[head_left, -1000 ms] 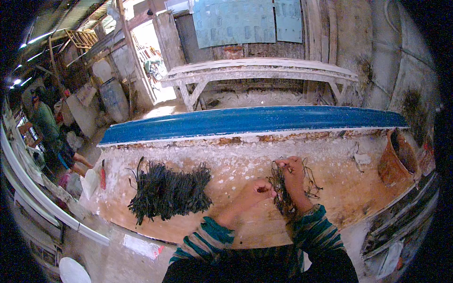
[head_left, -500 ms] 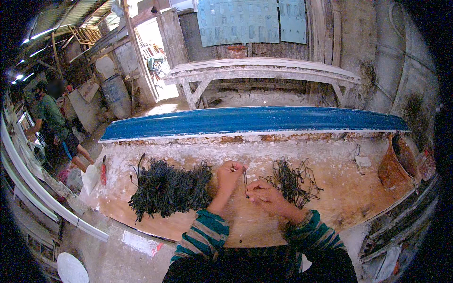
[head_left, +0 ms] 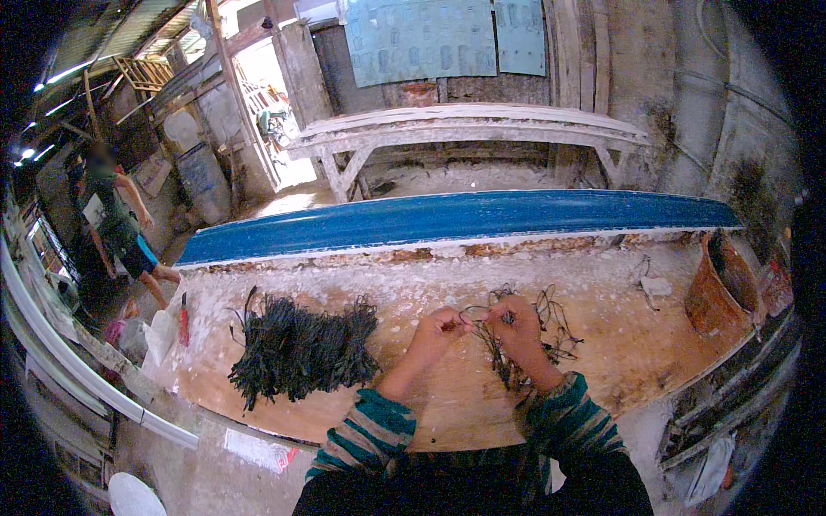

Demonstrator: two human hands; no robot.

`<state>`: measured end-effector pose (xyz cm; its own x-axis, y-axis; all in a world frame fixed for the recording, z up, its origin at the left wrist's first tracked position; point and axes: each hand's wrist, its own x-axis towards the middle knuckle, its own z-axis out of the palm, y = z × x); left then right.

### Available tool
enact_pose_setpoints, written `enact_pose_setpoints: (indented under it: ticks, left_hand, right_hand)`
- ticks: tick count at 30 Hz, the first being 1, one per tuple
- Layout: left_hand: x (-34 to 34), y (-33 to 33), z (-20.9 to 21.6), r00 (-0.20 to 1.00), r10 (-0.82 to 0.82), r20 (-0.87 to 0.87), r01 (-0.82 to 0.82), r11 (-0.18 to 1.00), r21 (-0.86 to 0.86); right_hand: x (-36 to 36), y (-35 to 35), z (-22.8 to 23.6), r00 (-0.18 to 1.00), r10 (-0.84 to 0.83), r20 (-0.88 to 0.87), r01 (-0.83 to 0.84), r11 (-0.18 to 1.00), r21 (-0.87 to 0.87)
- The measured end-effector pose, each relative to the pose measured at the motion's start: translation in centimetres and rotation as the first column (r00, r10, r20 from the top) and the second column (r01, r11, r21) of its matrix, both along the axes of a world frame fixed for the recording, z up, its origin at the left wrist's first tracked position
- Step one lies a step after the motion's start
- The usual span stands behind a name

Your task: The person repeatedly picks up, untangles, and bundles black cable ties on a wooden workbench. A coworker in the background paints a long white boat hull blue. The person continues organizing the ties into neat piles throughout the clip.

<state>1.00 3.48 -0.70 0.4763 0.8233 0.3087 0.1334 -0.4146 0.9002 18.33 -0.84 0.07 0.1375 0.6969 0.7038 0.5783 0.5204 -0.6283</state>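
My left hand [head_left: 435,335] is closed in a pinch over the middle of the table, with a thin black cord [head_left: 465,316] at its fingertips. My right hand [head_left: 514,328] is closed close beside it, fingers curled around part of the same cord; its far end is hidden. Under and behind my right hand lies a loose tangle of black cords [head_left: 559,337]. To the left of my left hand rests a thick, tidier row of bundled black cords [head_left: 305,348], touched by neither hand.
A long blue board with white edges [head_left: 465,218] runs along the back of the worn wooden table [head_left: 413,421]. A red-handled tool [head_left: 183,320] lies at the left, and a rusty bucket [head_left: 721,288] stands at the right. Beyond the left end, a person [head_left: 116,215] is on foot.
Both hands have moved right, my right hand now over the loose tangle. The cord that hung vertically between them now spans sideways. The person at the left has turned and shifted right.
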Motion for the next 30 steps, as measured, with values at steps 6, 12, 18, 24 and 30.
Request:
enact_pose_setpoints:
  ticks: [6, 12, 18, 24, 30]
  left_hand:
    - [2.1, -2.9, 0.3, 0.908, -0.406, 0.109, 0.411, 0.911, -0.028]
    - [2.2, -4.2, 1.6, 0.843, -0.519, 0.144, 0.532, 0.843, -0.075]
    - [1.6, -3.2, 0.3, 0.84, -0.51, 0.186, 0.534, 0.836, -0.123]
    - [0.3, -1.0, 1.0, 0.994, 0.034, 0.103, -0.029, 0.998, -0.049]
    - [-1.6, 1.5, 0.2, 0.874, 0.457, 0.164, -0.467, 0.884, 0.026]
  right_hand:
    - [1.6, 0.7, 0.8, 0.99, -0.14, -0.016, 0.14, 0.99, -0.007]
    - [1.1, 0.9, 0.4, 0.987, -0.078, -0.142, 0.07, 0.996, -0.064]
    - [1.1, 1.0, -0.1, 0.985, -0.162, 0.064, 0.171, 0.972, -0.162]
    - [2.0, 1.5, -0.8, 0.968, -0.249, 0.017, 0.249, 0.968, -0.008]
    - [-0.9, -0.9, 0.9, 0.958, -0.123, 0.257, 0.129, 0.992, -0.003]
